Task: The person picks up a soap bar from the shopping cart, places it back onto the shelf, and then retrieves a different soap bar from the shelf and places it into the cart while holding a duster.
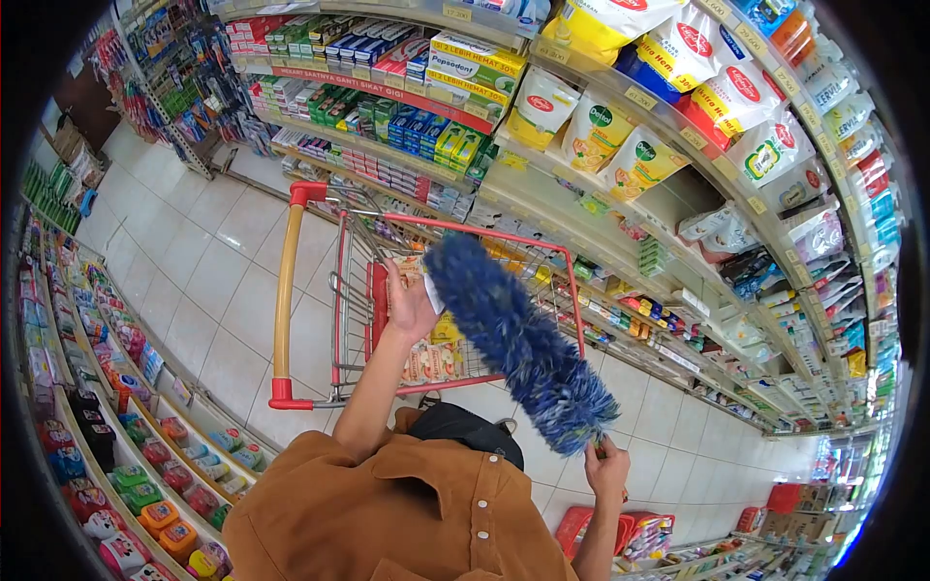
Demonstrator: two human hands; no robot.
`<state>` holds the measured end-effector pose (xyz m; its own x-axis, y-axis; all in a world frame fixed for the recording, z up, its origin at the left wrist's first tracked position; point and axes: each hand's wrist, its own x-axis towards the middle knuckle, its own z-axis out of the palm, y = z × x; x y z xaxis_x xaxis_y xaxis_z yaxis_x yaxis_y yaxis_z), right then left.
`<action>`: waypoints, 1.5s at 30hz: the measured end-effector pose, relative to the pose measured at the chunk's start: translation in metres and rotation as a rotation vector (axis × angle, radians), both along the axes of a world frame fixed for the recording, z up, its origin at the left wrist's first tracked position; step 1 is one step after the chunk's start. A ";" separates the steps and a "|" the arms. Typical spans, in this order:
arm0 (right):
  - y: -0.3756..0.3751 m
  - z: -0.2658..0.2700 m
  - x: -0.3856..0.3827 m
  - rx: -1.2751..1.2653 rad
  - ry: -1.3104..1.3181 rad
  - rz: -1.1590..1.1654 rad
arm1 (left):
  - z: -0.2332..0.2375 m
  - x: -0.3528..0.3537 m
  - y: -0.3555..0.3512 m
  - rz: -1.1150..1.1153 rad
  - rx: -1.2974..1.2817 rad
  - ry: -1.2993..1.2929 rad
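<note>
A blue, shaggy duster [523, 339] stretches diagonally over the shopping cart. At its lower right end my right hand [607, 470] is closed, with the fingers pinched at the duster's base. My left hand [412, 302] is raised above the cart, beside the duster's upper left end. A small white item [433, 292] shows between its fingers and the duster; most of it is hidden, so its kind cannot be made out. Beneath my hands, the shopping cart [336, 300] has a red-trimmed wire basket and carries several packages [433, 363].
A yellow cart handle [287, 290] is on the left. Shelves with toothpaste boxes [472, 73] and refill pouches [593, 131] run along the far side. Another shelf with bottles [174, 533] curves along the lower left. Red baskets [576, 533] stand on the tiled floor [208, 261].
</note>
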<state>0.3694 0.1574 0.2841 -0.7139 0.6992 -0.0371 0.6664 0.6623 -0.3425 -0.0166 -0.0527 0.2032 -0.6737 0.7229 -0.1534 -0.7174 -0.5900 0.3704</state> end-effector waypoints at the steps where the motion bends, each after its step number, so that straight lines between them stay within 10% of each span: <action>1: 0.002 0.001 0.003 -0.011 0.007 0.030 | 0.012 0.004 -0.002 0.046 -0.111 -0.034; 45: 0.113 0.002 0.049 0.028 0.044 -0.091 | 0.008 0.035 0.168 0.059 -0.058 0.172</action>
<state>0.4185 0.2704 0.2860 -0.6476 0.7619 0.0135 0.7093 0.6092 -0.3546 0.0182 0.1149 0.2107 -0.7347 0.6745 -0.0726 -0.6051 -0.6031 0.5197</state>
